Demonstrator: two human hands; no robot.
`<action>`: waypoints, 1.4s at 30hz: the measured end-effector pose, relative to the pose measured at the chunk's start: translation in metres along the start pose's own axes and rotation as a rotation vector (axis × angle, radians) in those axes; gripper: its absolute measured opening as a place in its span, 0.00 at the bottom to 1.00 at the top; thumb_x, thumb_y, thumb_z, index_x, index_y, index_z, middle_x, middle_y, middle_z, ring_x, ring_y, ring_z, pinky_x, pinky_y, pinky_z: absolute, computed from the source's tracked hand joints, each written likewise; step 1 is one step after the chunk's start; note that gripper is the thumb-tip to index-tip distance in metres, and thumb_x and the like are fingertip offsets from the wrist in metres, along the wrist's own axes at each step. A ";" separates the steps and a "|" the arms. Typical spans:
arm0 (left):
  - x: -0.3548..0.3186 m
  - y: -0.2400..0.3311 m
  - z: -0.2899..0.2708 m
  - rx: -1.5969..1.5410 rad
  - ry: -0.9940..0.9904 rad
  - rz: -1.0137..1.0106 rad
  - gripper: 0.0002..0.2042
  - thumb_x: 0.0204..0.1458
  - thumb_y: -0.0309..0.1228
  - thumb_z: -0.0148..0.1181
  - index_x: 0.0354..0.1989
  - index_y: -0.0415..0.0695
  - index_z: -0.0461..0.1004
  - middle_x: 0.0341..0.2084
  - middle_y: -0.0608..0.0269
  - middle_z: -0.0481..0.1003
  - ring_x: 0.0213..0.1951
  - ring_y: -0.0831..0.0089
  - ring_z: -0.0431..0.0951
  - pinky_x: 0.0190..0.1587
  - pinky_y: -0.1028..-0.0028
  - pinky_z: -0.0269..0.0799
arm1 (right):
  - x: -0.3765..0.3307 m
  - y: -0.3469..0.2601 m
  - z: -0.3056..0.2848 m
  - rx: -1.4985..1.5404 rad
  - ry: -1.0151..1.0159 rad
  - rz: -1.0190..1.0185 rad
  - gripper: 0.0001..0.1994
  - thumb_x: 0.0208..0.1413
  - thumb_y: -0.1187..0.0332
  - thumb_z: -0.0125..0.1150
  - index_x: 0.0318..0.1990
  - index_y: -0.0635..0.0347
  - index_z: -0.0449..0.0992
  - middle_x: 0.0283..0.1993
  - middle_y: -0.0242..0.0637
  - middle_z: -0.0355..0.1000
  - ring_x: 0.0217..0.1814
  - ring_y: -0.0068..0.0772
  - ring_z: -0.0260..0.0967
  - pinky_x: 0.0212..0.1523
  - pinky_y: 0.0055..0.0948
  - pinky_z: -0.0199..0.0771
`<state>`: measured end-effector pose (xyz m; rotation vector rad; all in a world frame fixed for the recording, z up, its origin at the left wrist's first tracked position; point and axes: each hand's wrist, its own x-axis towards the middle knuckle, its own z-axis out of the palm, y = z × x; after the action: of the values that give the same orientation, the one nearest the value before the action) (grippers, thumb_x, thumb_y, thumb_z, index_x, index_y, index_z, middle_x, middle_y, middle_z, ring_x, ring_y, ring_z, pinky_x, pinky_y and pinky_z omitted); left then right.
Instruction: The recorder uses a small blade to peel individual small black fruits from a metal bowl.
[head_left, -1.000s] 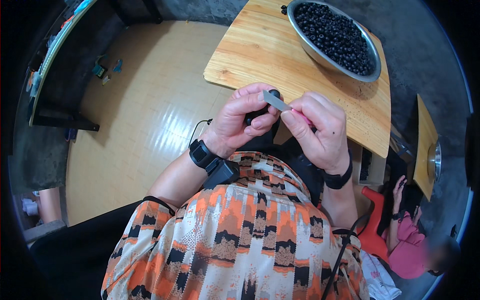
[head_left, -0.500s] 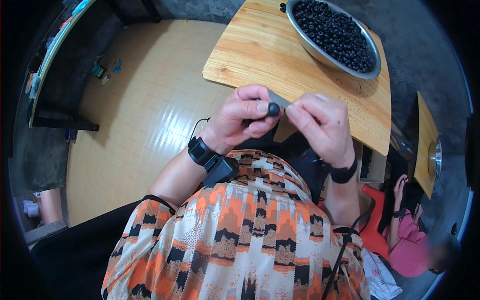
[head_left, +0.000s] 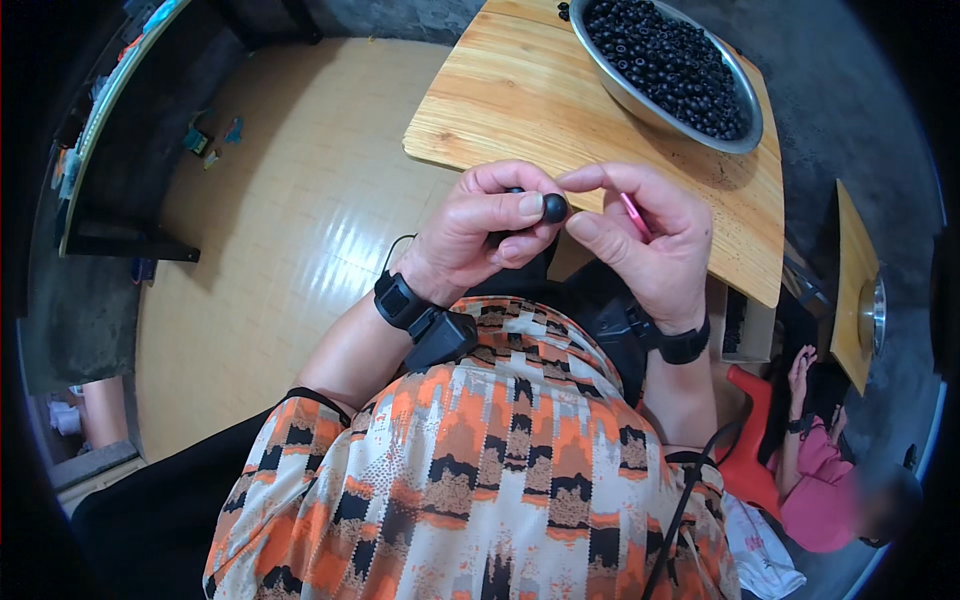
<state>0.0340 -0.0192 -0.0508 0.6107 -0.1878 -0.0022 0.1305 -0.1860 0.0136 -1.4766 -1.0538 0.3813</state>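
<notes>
My left hand (head_left: 480,235) pinches a small round black fruit (head_left: 554,208) between thumb and fingers, just in front of my chest. My right hand (head_left: 650,245) meets it fingertip to fingertip and grips a thin tool with a pink handle (head_left: 634,214) that runs across its palm. Both hands hover over the near edge of a low wooden table (head_left: 520,100). At the table's far right stands a wide metal bowl (head_left: 735,140) filled with many of the same black fruits (head_left: 665,60).
A yellow tiled floor (head_left: 270,250) spreads to the left, with a dark shelf (head_left: 110,160) along its edge. At lower right a person in pink (head_left: 830,480) sits by a red stool (head_left: 745,440). A second wooden board (head_left: 850,290) with a metal lid stands to the right.
The metal blade that stuck out between my hands is no longer in sight. My fingertips have closed together around the black fruit, which now shows at my left thumb.
</notes>
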 end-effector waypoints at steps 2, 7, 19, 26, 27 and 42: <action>0.000 0.000 0.005 0.041 0.118 -0.015 0.08 0.54 0.29 0.60 0.39 0.38 0.73 0.24 0.64 0.69 0.18 0.84 0.62 0.17 0.85 0.54 | 0.001 0.006 0.007 0.059 0.029 -0.015 0.11 0.50 0.74 0.68 0.41 0.64 0.78 0.23 0.20 0.65 0.24 0.09 0.57 0.24 0.13 0.55; -0.001 0.000 0.002 -0.031 0.089 -0.038 0.05 0.54 0.23 0.59 0.38 0.38 0.75 0.25 0.58 0.75 0.18 0.82 0.66 0.18 0.85 0.60 | 0.002 0.006 0.009 0.266 0.026 0.041 0.07 0.51 0.76 0.66 0.38 0.66 0.78 0.30 0.30 0.76 0.30 0.13 0.68 0.31 0.13 0.67; -0.001 -0.007 -0.006 -0.063 0.077 -0.052 0.05 0.55 0.24 0.58 0.38 0.38 0.75 0.25 0.57 0.75 0.17 0.82 0.66 0.18 0.85 0.59 | 0.010 0.009 0.004 0.214 0.004 0.178 0.06 0.54 0.71 0.65 0.34 0.66 0.79 0.28 0.27 0.74 0.31 0.12 0.66 0.31 0.14 0.65; 0.001 -0.004 -0.007 -0.064 0.058 0.026 0.07 0.56 0.26 0.56 0.41 0.38 0.74 0.25 0.57 0.73 0.16 0.82 0.63 0.16 0.85 0.57 | 0.007 0.008 -0.005 0.007 0.026 0.066 0.08 0.54 0.69 0.63 0.33 0.66 0.75 0.25 0.25 0.70 0.27 0.12 0.61 0.27 0.17 0.61; 0.001 -0.003 -0.007 -0.064 0.059 0.027 0.07 0.56 0.26 0.56 0.41 0.38 0.74 0.25 0.57 0.73 0.16 0.82 0.63 0.16 0.85 0.57 | 0.006 0.004 -0.007 -0.026 -0.021 0.039 0.08 0.54 0.69 0.63 0.33 0.66 0.75 0.23 0.27 0.69 0.25 0.15 0.61 0.26 0.18 0.60; 0.001 -0.003 -0.009 -0.107 0.028 0.029 0.08 0.56 0.26 0.55 0.43 0.39 0.74 0.24 0.56 0.73 0.17 0.81 0.63 0.17 0.84 0.58 | 0.007 -0.005 -0.003 -0.463 -0.107 -0.263 0.09 0.51 0.69 0.64 0.25 0.64 0.74 0.19 0.38 0.66 0.20 0.36 0.63 0.21 0.30 0.60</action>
<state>0.0363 -0.0165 -0.0593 0.5013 -0.1683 0.0240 0.1342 -0.1830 0.0214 -1.7052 -1.4724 0.0255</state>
